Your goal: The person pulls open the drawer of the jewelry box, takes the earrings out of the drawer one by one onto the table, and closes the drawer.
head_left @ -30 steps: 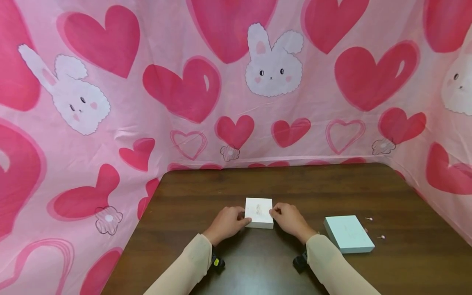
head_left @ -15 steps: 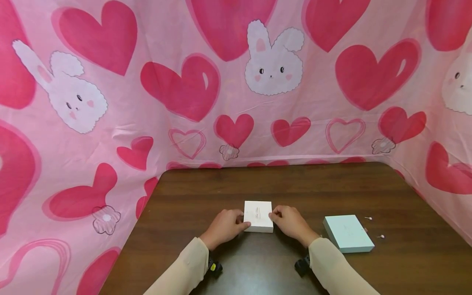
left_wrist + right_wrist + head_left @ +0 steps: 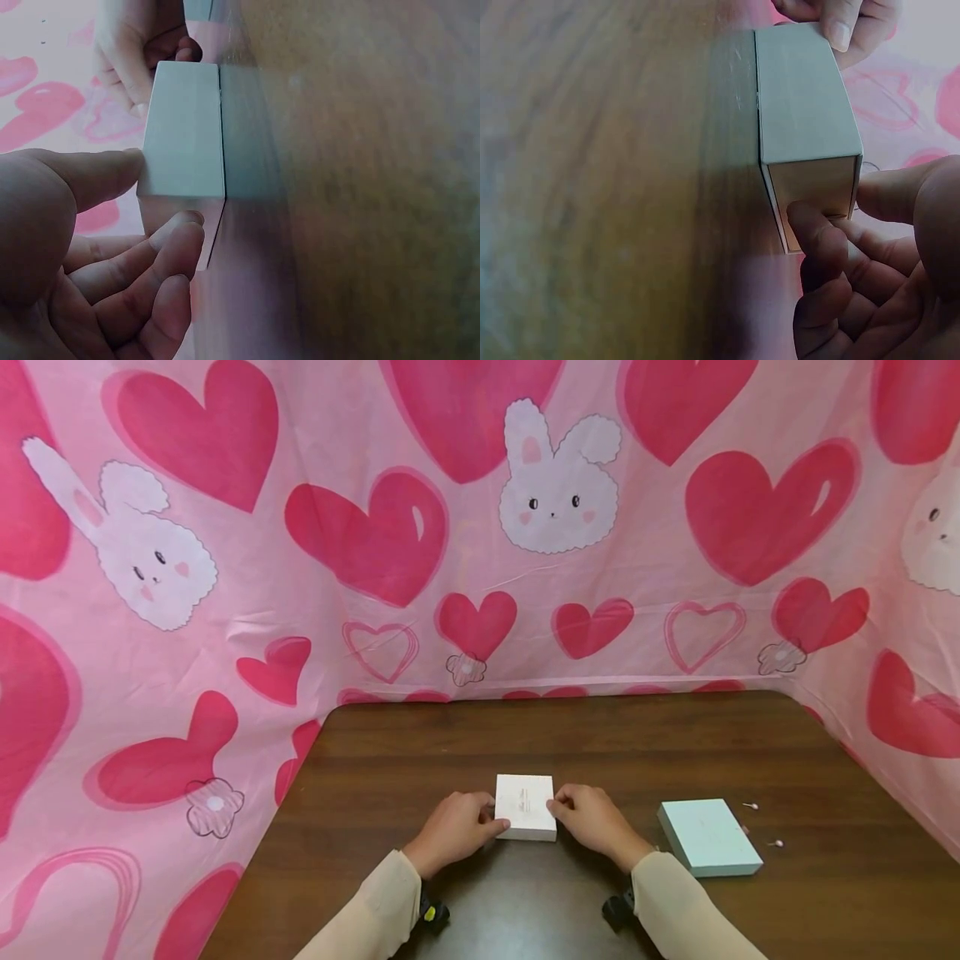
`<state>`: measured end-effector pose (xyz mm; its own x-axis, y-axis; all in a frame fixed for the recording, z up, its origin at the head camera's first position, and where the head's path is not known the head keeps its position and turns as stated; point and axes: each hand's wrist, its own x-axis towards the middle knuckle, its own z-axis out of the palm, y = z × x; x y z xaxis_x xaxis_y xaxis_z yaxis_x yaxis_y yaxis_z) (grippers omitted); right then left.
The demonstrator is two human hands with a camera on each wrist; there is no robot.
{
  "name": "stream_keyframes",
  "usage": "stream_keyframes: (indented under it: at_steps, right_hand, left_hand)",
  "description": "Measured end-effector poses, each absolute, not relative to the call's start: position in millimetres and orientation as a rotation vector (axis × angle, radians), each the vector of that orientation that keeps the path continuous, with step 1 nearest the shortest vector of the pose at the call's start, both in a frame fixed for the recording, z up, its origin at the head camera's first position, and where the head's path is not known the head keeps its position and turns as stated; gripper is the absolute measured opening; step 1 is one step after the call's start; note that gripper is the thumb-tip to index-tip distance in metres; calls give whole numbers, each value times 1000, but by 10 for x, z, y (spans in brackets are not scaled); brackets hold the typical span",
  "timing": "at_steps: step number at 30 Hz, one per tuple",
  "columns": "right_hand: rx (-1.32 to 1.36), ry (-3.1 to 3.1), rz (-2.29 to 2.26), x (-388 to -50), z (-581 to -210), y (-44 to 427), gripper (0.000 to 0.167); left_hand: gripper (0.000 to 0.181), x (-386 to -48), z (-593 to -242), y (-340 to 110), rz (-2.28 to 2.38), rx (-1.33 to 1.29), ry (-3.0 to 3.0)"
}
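A small flat white box (image 3: 525,803) with faint lettering on its lid lies on the brown table, in front of the person. From its left side the left hand (image 3: 455,831) holds it, thumb on the lid's edge and curled fingers against the side wall. The right hand (image 3: 596,822) grips the opposite side in much the same way. In the left wrist view the box's pale front wall (image 3: 184,131) faces the camera, with fingertips touching the end. The right wrist view shows the other end wall (image 3: 814,184), where a fingertip presses. Whatever the box contains is hidden.
To the right, close to the right forearm, a larger pale green box (image 3: 708,837) lies closed on the table (image 3: 420,739). Beside it lie two small pins with pearl-like heads, one farther back (image 3: 752,806) and one nearer (image 3: 777,843). A pink patterned cloth (image 3: 555,635) hangs around the table.
The white box and both hands have slid a little toward the person. Both hands keep their hold on its sides. The pale green box and the pins have stayed in place.
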<state>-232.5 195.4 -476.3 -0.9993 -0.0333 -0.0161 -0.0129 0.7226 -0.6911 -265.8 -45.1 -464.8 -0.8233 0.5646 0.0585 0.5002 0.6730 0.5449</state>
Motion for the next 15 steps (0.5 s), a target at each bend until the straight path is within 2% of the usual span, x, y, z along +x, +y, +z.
stream_keyframes:
  at_steps: [15]
  right_hand:
    - [-58, 2861, -1144, -2223, -4740, 1943, 9]
  left_hand:
    - [26, -2556, -4626, -482, 818, 879, 2754]
